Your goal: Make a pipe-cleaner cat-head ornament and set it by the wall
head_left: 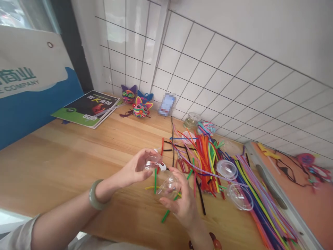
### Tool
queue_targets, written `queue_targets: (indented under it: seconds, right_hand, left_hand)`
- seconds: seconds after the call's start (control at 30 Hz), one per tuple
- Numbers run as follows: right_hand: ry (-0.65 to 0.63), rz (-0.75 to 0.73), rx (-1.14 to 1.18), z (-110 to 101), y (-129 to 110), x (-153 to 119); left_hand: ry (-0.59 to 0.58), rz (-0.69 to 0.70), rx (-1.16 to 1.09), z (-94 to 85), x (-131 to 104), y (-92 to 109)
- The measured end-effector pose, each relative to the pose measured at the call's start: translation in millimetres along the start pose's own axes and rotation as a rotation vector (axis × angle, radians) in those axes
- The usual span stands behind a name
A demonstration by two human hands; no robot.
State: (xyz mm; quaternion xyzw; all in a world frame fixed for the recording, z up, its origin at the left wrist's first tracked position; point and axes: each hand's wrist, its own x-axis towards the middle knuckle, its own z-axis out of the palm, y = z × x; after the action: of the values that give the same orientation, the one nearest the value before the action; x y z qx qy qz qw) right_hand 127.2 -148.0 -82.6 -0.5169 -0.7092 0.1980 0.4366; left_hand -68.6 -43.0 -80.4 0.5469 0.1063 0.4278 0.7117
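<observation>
Above the wooden table (122,211), my left hand (140,166) holds a clear plastic half-ball shell (152,164) in curled fingers. My right hand (183,198) grips a second clear half-ball shell (170,186) between thumb and fingers, its straight rim tilted toward the left hand. The two shells are apart. Between the hands shows a small white piece with a dark red spot (162,166); what it is I cannot make out. Beneath and behind lie loose pipe cleaners (199,198) and a pair of red-handled scissors (182,166).
Bundled pipe cleaners (205,156) spread to the right, near more clear shells (240,197). Decorated cat-face balls (141,108), a phone (167,104) and a glass jar (191,121) stand along the grid wall. Books (87,107) lie back left. A paper cutter (291,194) borders the right.
</observation>
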Motion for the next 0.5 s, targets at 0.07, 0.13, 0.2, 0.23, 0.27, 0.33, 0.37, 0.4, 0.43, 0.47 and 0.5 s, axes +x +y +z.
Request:
queue_targets:
  seconds: [0.07,0.13,0.2,0.23,0.27,0.33,0.37,0.4,0.43,0.47,0.5]
  right_hand:
    - [-0.005,-0.005,0.000,-4.7,-1.3,-4.2]
    - [0.004,0.000,-0.008,-10.4,-1.8,-9.0]
    - [0.028,0.014,-0.036,-17.1,-1.4,-14.7]
    - [0.042,0.023,-0.049,-20.7,-0.9,-17.8]
    - [0.053,0.032,-0.065,-24.7,-0.2,-21.1]
    - [0.077,0.038,-0.092,-33.4,1.5,-27.9]
    - [0.093,0.035,-0.105,-38.1,2.5,-31.3]
    - [0.111,0.037,-0.124,-43.1,3.5,-34.8]
    - [0.132,0.042,-0.144,-48.0,4.5,-38.2]
    - [0.154,0.054,-0.165,-53.0,5.5,-41.7]
    - [0.177,0.072,-0.184,-57.7,6.6,-45.2]
  left_hand:
    - [0.012,0.008,-0.025,-2.3,-0.1,-0.9]
    - [0.022,0.006,-0.036,-4.9,-0.3,-2.1]
    - [0.057,-0.002,-0.045,-7.0,-0.4,-3.0]
    - [0.080,-0.008,-0.057,-7.7,-0.2,-3.2]
    - [0.102,-0.017,-0.075,-8.0,0.0,-3.3]
    - [0.138,-0.042,-0.113,-7.7,1.0,-2.8]
    - [0.154,-0.059,-0.126,-7.3,1.7,-2.4]
    - [0.166,-0.071,-0.137,-6.7,2.5,-2.0]
    - [0.179,-0.080,-0.145,-6.0,3.3,-1.5]
    - [0.191,-0.084,-0.152,-5.3,4.1,-1.0]
    - [0.201,-0.087,-0.157,-4.6,4.9,-0.6]
